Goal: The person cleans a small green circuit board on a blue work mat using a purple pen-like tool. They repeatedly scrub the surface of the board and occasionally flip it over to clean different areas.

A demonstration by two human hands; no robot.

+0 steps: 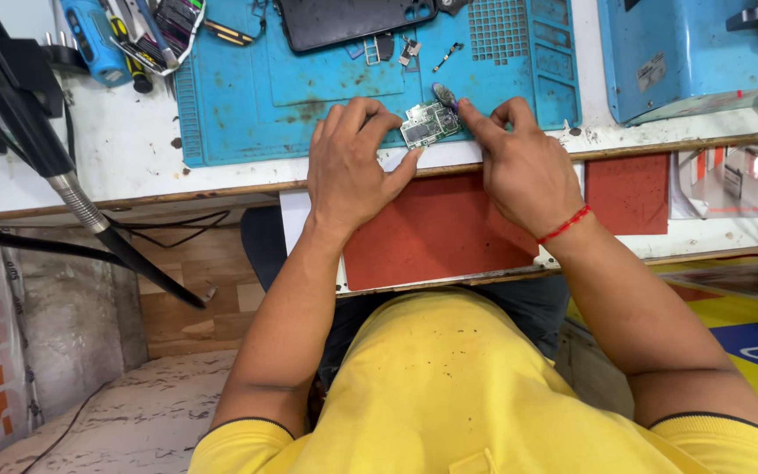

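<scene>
Small circuit board [429, 125] noted at the near edge of the blue work mat [247, 96], just left of that mat's near-right corner. Irregular outline, silver-grey metal shields covering most of the face, green substrate showing at the margins, fine components too small to resolve. Lying roughly flat, slightly skewed to the mat's edge.

Left hand [350, 167] placed on the near-left side of the board, fingers curled over the mat, thumb pressed toward the board's lower corner; pinching the board at its left edge. Right hand [519, 162] set to the right of the board, forefinger and thumb closed on a thin tool [445, 95] with a dull grey rounded tip angled over the board's upper right corner. Contact between tip and board not determinable. Red thread band [565, 225] worn on the right wrist.

Beyond the board on the mat: dark phone body [353, 19] lying flat, with small loose metal parts [407, 48] just before it. Left of the mat: blue hand tool [94, 37] and screwdrivers [138, 53]. Right of the mat: blue machine housing [695, 53]. Near side of the mat: white desk [125, 149] edge, then a red pad [436, 233] on a lower shelf. Black arm with metal nozzle [76, 197] hanging well left of the mat. Yellow shirt [467, 395] below.
</scene>
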